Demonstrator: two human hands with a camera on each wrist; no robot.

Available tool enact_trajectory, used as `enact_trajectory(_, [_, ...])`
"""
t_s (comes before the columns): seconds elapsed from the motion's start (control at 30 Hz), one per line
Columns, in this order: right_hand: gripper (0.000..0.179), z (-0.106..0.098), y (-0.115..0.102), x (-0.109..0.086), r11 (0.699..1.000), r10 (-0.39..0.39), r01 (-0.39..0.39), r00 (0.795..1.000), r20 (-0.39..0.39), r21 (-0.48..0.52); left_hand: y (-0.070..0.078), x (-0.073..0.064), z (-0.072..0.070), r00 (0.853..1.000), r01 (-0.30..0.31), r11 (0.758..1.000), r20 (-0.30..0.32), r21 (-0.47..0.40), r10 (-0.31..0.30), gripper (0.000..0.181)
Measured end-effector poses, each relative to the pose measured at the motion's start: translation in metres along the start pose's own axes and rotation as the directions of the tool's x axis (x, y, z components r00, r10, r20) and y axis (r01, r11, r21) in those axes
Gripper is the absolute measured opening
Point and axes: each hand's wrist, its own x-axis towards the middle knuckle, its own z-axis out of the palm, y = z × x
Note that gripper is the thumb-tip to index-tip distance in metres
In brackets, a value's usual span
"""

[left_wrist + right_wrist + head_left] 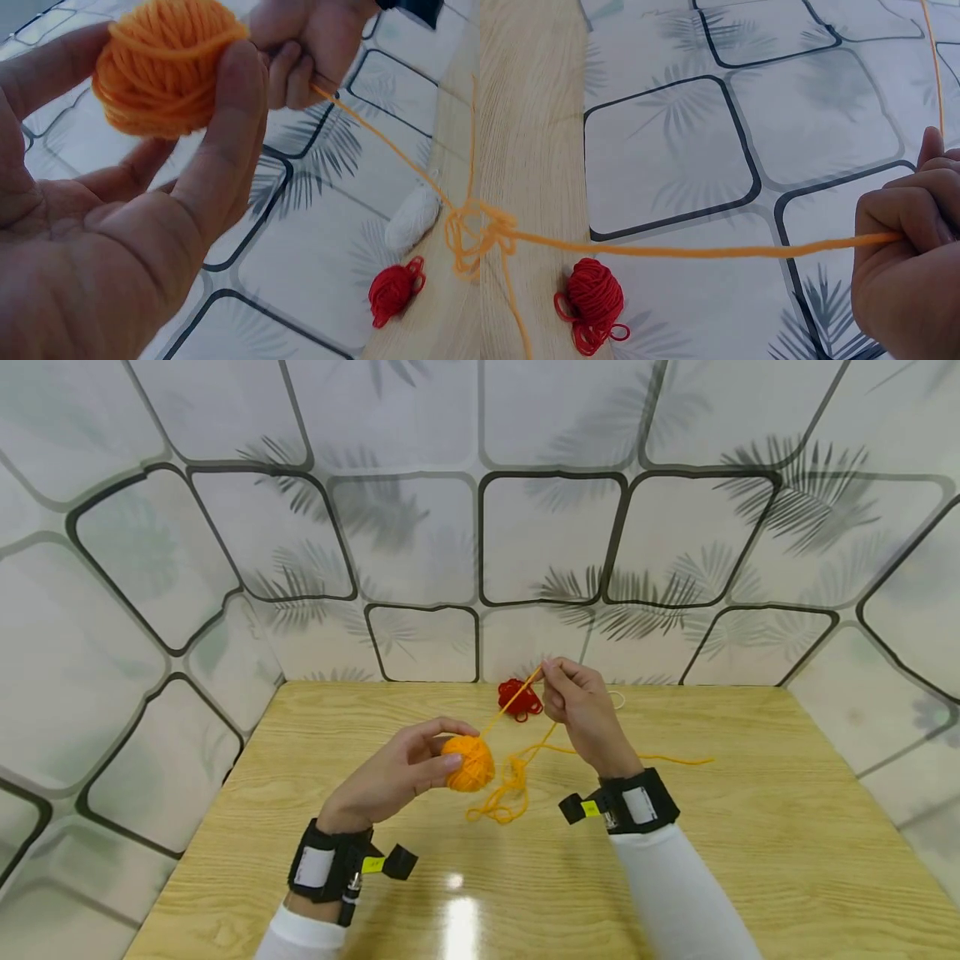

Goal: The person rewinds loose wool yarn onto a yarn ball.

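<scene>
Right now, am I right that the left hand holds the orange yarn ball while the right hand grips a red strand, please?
Not quite: the strand the right hand grips is orange, as the right wrist view shows. The rest stands.

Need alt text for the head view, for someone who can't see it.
A left hand holds an orange yarn ball while the right hand pinches its stretched strand. Loose orange yarn and a red yarn bundle lie on a wooden table.
</scene>
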Motion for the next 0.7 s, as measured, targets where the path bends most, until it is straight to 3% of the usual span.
enact_trajectory(0.23, [0.031,-0.003,0.011,0.002,0.999,0.034,-0.035,0.999,-0.041,-0.025,0.004,-0.001,0.004,0.994,-0.098,0.994,0.038,-0.046,0.1,0.034])
enact_trajectory(0.4, [0.03,-0.006,0.02,0.0,0.996,0.067,-0.071,0.996,-0.057,-0.054,0.009,-0.002,0.009,0.984,-0.172,0.978,0.032,-0.122,0.177,0.035])
enact_trajectory(0.53, [0.031,-0.004,0.027,-0.004,0.99,0.091,-0.096,0.995,-0.046,-0.104,0.012,0.0,0.013,0.972,-0.233,0.957,-0.011,-0.173,0.235,0.038])
enact_trajectory(0.7, [0.03,-0.001,0.038,-0.011,0.973,0.114,-0.113,0.993,-0.006,-0.203,0.019,0.006,0.019,0.954,-0.292,0.938,-0.129,-0.184,0.272,0.042])
